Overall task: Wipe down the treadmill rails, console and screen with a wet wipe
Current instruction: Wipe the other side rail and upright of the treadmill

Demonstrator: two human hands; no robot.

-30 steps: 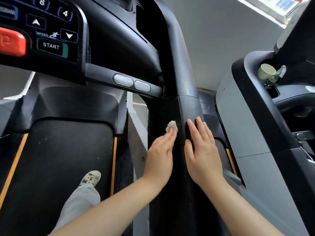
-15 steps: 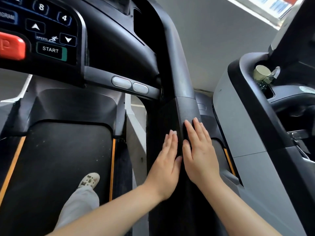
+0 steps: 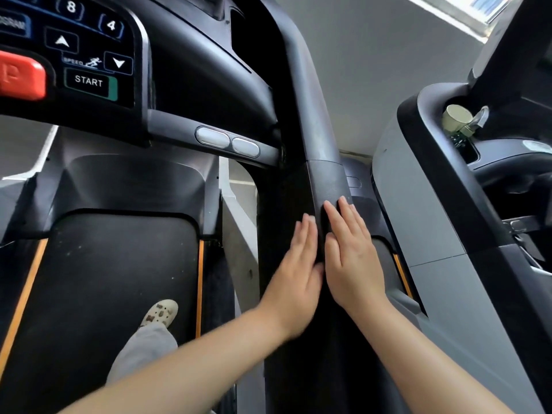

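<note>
The treadmill's black right rail (image 3: 325,177) runs from the console down toward me. My left hand (image 3: 295,273) lies flat on the rail's left face, fingers together. Only a pale sliver of the wet wipe (image 3: 311,218) shows at its fingertips; the rest is hidden under the hand. My right hand (image 3: 352,258) lies flat on the rail's right face and holds nothing. The two hands touch at the thumbs. The console (image 3: 167,64) with its START button (image 3: 88,82) is at upper left. No screen is in view.
A red stop button (image 3: 21,76) sits at the console's left edge. Two silver sensor pads (image 3: 227,141) are on the crossbar. My shoe (image 3: 161,312) stands on the belt (image 3: 104,279). A neighbouring treadmill (image 3: 418,204) at right holds a bottle (image 3: 457,121).
The wipe, plainly visible at my left fingertips a second ago, is now almost covered by that hand. My left hand has closed up against my right hand.
</note>
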